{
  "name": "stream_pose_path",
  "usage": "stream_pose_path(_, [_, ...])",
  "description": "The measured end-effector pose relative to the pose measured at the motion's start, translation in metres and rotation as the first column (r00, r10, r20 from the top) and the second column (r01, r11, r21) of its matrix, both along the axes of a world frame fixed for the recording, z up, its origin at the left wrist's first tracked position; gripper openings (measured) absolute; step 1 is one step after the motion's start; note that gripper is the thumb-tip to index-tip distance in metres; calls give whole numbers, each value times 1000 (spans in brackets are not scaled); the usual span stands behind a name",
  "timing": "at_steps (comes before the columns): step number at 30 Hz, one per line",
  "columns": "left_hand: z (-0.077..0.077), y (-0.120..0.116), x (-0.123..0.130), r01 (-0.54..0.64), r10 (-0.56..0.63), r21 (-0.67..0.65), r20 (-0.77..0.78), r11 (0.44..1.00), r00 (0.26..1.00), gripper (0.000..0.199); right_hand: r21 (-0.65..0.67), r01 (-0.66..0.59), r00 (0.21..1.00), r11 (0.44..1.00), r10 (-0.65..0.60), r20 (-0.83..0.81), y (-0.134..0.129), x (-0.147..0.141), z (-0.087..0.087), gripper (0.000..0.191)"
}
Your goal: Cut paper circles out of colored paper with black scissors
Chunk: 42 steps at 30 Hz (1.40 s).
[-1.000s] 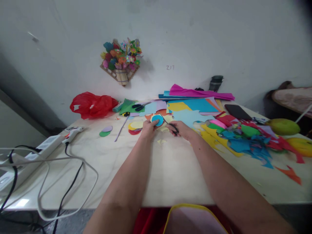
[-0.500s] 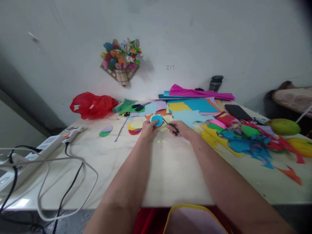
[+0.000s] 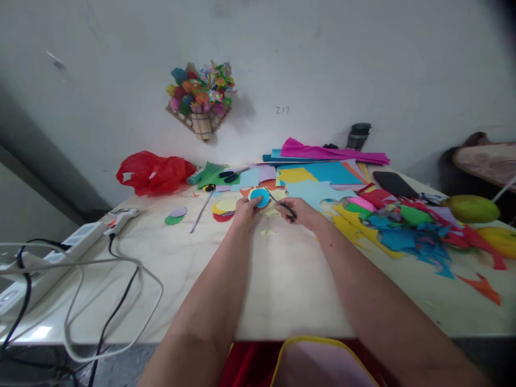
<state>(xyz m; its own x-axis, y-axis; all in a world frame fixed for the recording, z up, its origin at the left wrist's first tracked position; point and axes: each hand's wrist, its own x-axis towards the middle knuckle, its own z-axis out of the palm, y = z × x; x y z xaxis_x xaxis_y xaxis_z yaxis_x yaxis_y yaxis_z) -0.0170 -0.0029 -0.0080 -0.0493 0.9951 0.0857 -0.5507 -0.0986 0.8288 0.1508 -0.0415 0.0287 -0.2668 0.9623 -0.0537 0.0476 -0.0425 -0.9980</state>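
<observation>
My left hand [image 3: 245, 212] pinches a blue paper disc [image 3: 261, 196] above the desk [image 3: 290, 290], its round face toward me. My right hand [image 3: 299, 208] grips dark-handled scissors [image 3: 288, 210], long axis slanting, blades pointing away and leftward beside the disc. Handwriting [image 3: 282, 110] on the wall [image 3: 322, 64] reads "217" or "Z17".

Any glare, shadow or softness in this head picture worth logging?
Head view: glare on the table, front left; head view: soft shadow on the wall beside the flower basket; head view: scissors slightly soft, upper right corner dark.
</observation>
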Motion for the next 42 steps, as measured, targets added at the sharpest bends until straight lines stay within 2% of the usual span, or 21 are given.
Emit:
stream_pose_path(20, [0,1,0,-53,53,-23,14,998,999,31,38,-7,1000,999,6,9,9,1,-11,11])
stream_pose_path(31, [0,1,0,-72,73,-26,23,997,997,28,44,4,1000,999,-5,22,5,0,-6,12])
stream_pose_path(42, [1,1,1,-107,108,-32,51,994,993,23,67,7,1000,998,-8,13,14,-1,-14,16])
